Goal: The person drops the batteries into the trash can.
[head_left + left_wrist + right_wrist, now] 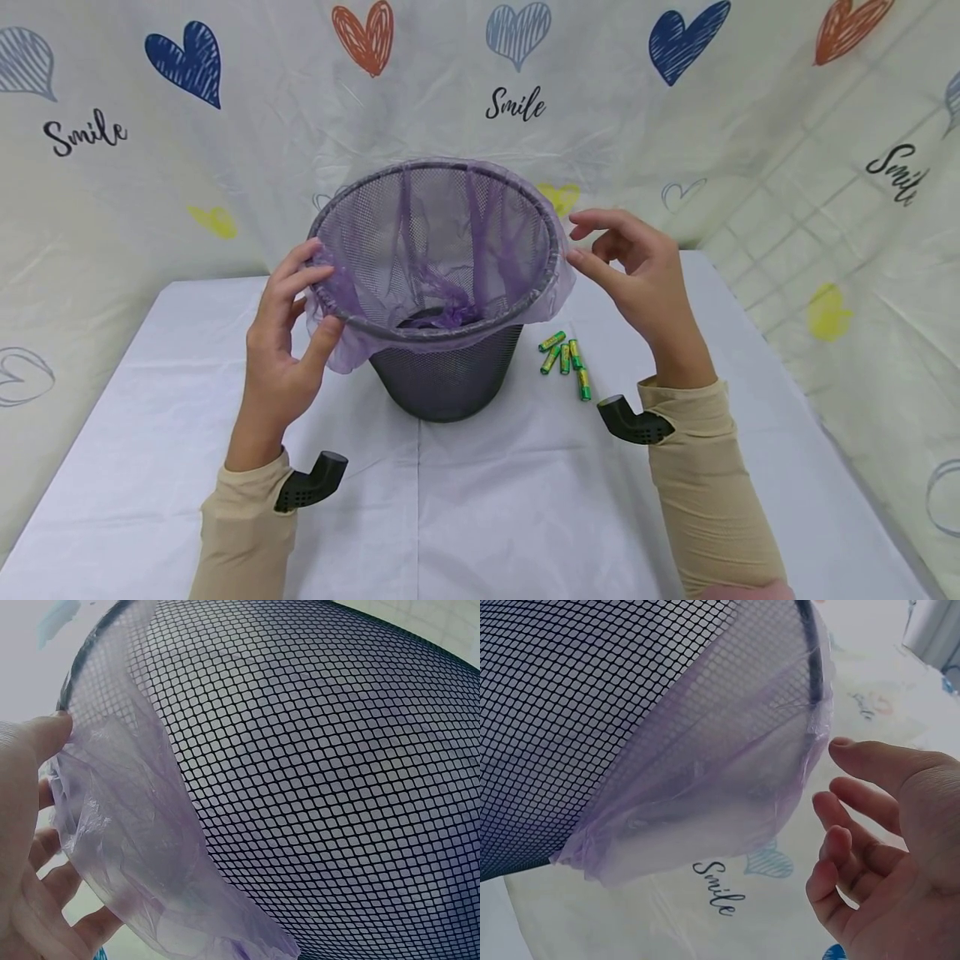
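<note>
A black wire-mesh trash can (450, 379) stands on the table, tilted toward me in the head view. Its purple plastic bag (513, 250) lines the inside and folds out over the rim. At the can's left side my left hand (281, 350) holds the bag-covered rim, fingers over the edge and thumb lower on the near side. The left wrist view shows that thumb (54, 733) at the rim beside the folded bag (142, 832). My right hand (633, 271) is off the right side, fingers loosely bent and empty, thumb tip right by the bag's outer fold (705, 802).
Several green-and-yellow batteries (565, 358) lie on the white tablecloth (480, 508) to the right of the can. Behind the table hangs a pale curtain (435, 108) printed with hearts and "Smile". A black wrist camera (633, 423) sits on the right sleeve, another (311, 483) on the left.
</note>
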Available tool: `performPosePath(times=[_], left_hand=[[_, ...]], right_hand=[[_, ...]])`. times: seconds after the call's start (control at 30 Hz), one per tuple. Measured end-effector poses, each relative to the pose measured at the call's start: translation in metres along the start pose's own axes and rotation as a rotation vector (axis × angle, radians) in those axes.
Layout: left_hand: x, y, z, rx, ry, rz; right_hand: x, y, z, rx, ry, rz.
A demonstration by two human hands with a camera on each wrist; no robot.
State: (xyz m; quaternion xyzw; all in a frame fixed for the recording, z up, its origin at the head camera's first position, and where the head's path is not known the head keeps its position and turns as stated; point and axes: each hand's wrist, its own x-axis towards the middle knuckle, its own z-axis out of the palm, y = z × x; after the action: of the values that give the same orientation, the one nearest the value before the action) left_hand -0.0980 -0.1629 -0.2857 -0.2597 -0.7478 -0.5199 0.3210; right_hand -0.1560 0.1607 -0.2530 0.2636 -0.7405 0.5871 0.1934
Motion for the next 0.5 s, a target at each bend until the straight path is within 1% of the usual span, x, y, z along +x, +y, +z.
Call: performPosePath(times=[0.2, 0.5], left_hand=[[0.0016, -0.0001, 0.0009, 0.006, 0.008, 0.020], [0.0010, -0.0003, 0.0006, -0.007, 0.010, 0.008]], right_hand=[[-0.0023, 0.0021, -0.0034, -0.039, 0.013, 0.021], [-0.0084, 0.0068, -0.0084, -0.093, 0.030, 0.066]])
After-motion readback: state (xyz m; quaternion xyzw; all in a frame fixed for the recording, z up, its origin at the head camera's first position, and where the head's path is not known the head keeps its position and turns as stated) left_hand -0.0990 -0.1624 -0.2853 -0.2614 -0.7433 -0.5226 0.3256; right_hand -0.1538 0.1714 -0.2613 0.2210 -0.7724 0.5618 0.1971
